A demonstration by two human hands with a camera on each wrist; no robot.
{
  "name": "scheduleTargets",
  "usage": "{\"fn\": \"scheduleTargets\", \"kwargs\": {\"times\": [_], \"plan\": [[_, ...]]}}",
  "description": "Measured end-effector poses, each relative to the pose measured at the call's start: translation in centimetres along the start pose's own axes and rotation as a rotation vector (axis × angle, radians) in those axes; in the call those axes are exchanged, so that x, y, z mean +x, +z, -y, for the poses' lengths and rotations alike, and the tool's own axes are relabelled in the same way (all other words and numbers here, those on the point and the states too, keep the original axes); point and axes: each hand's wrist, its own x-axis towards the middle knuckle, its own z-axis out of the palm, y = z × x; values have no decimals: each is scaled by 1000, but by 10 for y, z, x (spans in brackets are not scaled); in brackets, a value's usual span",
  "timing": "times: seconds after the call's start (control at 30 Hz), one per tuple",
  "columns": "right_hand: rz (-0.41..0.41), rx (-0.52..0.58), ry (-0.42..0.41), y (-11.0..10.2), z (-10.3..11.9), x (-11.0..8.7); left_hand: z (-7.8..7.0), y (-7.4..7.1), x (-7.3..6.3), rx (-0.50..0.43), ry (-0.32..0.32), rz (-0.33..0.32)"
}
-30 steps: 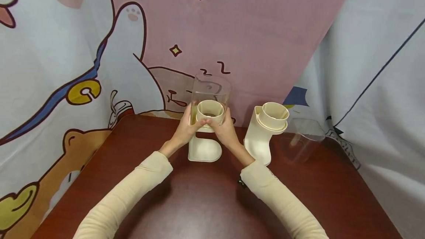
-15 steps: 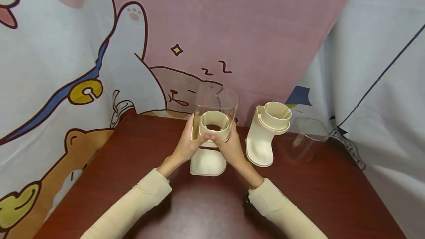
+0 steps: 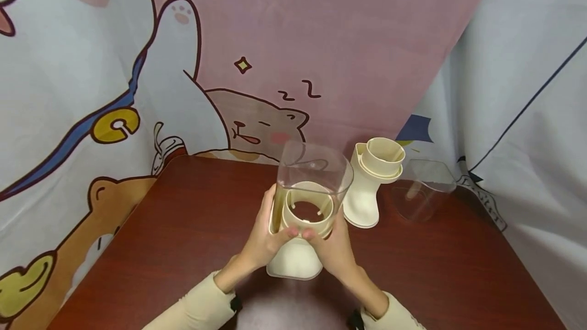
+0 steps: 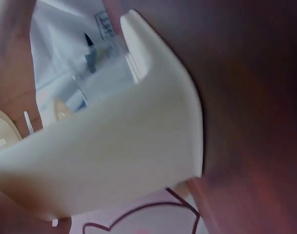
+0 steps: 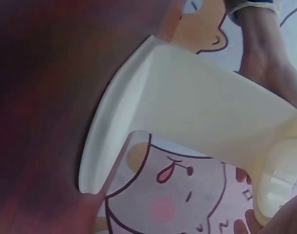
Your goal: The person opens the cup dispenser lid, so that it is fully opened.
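Both hands grip a cream plastic stand (image 3: 295, 263) in front of the body, in the head view. It has a foot, an upright column and a round collar (image 3: 287, 215) at the top. Rising around the collar is a clear plastic container (image 3: 316, 162). My left hand (image 3: 265, 242) wraps the left side, and my right hand (image 3: 338, 248) the right side. Both thumbs press the collar's front, tips almost meeting; the other fingers are mostly hidden behind. The column (image 4: 114, 131) fills the left wrist view. The right wrist view shows the foot (image 5: 114, 122) close to the table.
A second cream stand (image 3: 362, 202) with a round collar stands to the right on the dark red-brown table (image 3: 211, 208). Beside it is another clear container (image 3: 424, 195). Behind the table hangs a printed cartoon cloth (image 3: 357, 55).
Both hands have brought the stand with its clear container toward the body and slightly right. The second stand and the other clear container have stayed in place.
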Motion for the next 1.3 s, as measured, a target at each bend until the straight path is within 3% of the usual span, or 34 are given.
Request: {"fn": "scheduleTargets", "kwargs": {"times": [0.2,0.4,0.6,0.7,0.87,1.0,1.3], "plan": [[-3,29,-37,-3,12,-19,-11,6,-19,13,5,-6],[40,52,-66,-7,14,-22,-11,3,-24,-9,17,51],[113,217,-112,-12,23,-2,3,-7,-27,23,58,166],[121,328,-185,-12,25,14,6,-8,-26,66,91,185],[141,428,-253,-17,26,26,5,-6,-23,86,82,218],[117,464,-235,-18,28,27,1,-4,-22,122,67,210],[-4,397,-222,-13,30,24,-2,-2,-23,152,14,205]]}}
